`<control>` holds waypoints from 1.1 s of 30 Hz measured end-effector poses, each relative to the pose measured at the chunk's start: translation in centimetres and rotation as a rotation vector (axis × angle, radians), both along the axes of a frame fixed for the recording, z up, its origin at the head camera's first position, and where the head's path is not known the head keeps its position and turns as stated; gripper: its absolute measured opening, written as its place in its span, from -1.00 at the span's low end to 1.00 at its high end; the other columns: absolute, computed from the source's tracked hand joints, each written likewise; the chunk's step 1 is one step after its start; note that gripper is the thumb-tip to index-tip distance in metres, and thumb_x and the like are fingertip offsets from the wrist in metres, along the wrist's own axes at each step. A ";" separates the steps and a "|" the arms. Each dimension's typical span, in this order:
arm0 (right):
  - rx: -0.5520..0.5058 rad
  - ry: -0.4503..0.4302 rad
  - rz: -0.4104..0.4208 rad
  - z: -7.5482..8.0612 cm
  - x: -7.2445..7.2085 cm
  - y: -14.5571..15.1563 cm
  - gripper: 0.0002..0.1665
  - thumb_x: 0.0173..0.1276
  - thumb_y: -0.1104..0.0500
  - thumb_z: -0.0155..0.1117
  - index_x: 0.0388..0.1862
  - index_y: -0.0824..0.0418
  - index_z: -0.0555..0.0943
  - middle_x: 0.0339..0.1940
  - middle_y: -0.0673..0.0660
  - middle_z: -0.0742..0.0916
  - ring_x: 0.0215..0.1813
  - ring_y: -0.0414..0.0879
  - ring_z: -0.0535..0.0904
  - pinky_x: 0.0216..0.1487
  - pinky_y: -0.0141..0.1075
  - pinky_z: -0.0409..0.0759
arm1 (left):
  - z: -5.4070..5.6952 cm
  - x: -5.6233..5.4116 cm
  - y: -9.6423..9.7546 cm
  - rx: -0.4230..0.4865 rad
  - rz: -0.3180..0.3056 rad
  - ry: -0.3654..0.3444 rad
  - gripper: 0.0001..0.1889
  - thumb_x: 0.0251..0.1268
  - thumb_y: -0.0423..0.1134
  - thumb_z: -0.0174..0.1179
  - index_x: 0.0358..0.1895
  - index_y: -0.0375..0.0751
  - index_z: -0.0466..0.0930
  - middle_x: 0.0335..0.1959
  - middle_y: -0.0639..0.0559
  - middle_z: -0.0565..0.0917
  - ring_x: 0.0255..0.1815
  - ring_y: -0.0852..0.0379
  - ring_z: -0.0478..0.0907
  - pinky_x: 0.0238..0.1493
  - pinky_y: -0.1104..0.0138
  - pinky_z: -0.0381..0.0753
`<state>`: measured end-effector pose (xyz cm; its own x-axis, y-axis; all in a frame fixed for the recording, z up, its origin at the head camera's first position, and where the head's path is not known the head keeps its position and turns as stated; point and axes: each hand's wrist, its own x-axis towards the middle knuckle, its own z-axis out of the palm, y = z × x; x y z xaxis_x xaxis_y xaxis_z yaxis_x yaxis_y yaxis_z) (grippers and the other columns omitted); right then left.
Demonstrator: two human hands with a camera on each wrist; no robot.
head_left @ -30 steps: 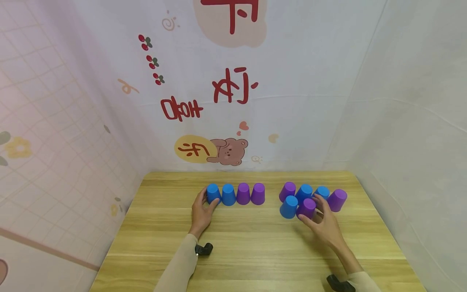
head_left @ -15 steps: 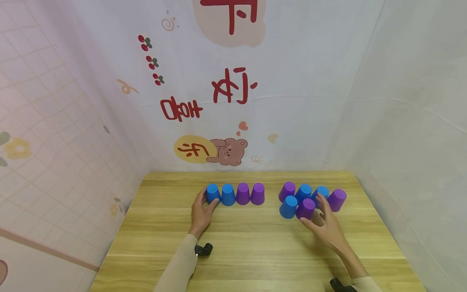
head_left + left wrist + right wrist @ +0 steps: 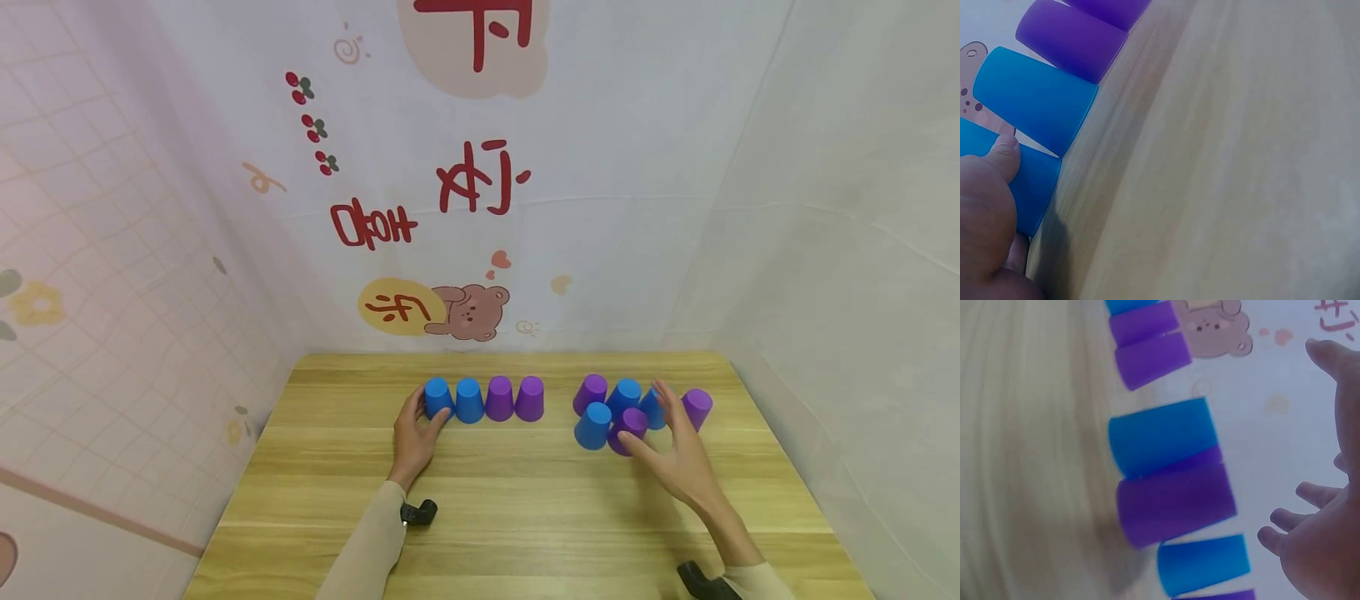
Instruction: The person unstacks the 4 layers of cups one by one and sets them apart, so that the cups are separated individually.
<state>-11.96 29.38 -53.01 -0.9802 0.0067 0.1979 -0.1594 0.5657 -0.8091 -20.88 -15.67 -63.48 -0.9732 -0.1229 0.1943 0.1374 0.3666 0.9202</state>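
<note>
A: Where to look first?
B: At the front purple cup (image 3: 632, 419), mouth down on the bench (image 3: 487, 508), just beside the front blue cup (image 3: 593, 427), with the middle blue cup (image 3: 624, 397) behind.

A: Gripped on the right?
B: No. Right hand (image 3: 678, 458) poised above, thumb and fingers spread wide; a gap to the cups in the right wrist view, nothing held.

A: And on the left?
B: Left hand (image 3: 414, 440) with thumb and fingers curled round the end blue cup (image 3: 437, 398), first in a row of four, beside the second blue cup (image 3: 470, 400). Impossible to tell how firmly.

A: Best way to set out cups neatly, apparently the step in hand?
B: Steady the end cup lightly, without shoving the row askew. On the right, pinch from both sides, lift or slide straight, and mind the half-hidden blue cup (image 3: 653, 411) behind the fingers. Probably light, so likely to skid if knocked.
</note>
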 end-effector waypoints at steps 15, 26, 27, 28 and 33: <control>0.002 0.053 0.097 2.7 -2.1 -4.2 0.28 0.49 -0.02 0.61 0.92 -0.30 -0.02 0.90 0.28 0.27 0.82 0.55 0.20 0.65 0.68 0.27 | -0.3 0.0 0.0 -0.015 0.002 0.027 -0.26 0.59 -0.26 0.46 0.71 -0.28 0.37 0.61 -0.37 0.56 0.65 -0.36 0.55 0.71 -0.17 0.56; -0.029 0.079 0.135 2.8 -4.4 -7.9 0.25 0.48 -0.06 0.61 0.92 -0.19 0.05 0.89 0.27 0.30 0.83 0.47 0.24 0.69 0.64 0.30 | -0.3 0.0 -0.1 -0.032 0.004 0.024 -0.27 0.60 -0.25 0.45 0.71 -0.28 0.38 0.60 -0.36 0.57 0.64 -0.35 0.56 0.70 -0.16 0.57; -0.032 0.080 0.140 2.7 -4.6 -8.3 0.24 0.49 -0.06 0.61 0.92 -0.17 0.05 0.89 0.27 0.30 0.83 0.46 0.24 0.68 0.64 0.29 | -0.3 0.0 -0.1 -0.032 0.004 0.017 -0.27 0.61 -0.24 0.45 0.71 -0.27 0.38 0.61 -0.35 0.57 0.65 -0.34 0.56 0.70 -0.15 0.56; -0.036 0.078 0.144 2.7 -4.8 -8.6 0.24 0.49 -0.06 0.61 0.92 -0.17 0.05 0.89 0.26 0.30 0.84 0.46 0.23 0.69 0.63 0.30 | -0.3 0.0 -0.1 -0.032 0.003 0.013 -0.27 0.61 -0.23 0.45 0.71 -0.26 0.37 0.61 -0.35 0.57 0.65 -0.34 0.56 0.70 -0.15 0.56; -0.070 0.062 0.154 2.3 -5.7 -10.2 0.22 0.49 -0.10 0.60 0.91 -0.16 0.08 0.88 0.26 0.33 0.84 0.42 0.25 0.77 0.49 0.32 | -0.4 0.0 -0.1 -0.031 0.003 0.017 -0.27 0.61 -0.23 0.45 0.71 -0.28 0.37 0.61 -0.37 0.57 0.64 -0.37 0.56 0.70 -0.18 0.55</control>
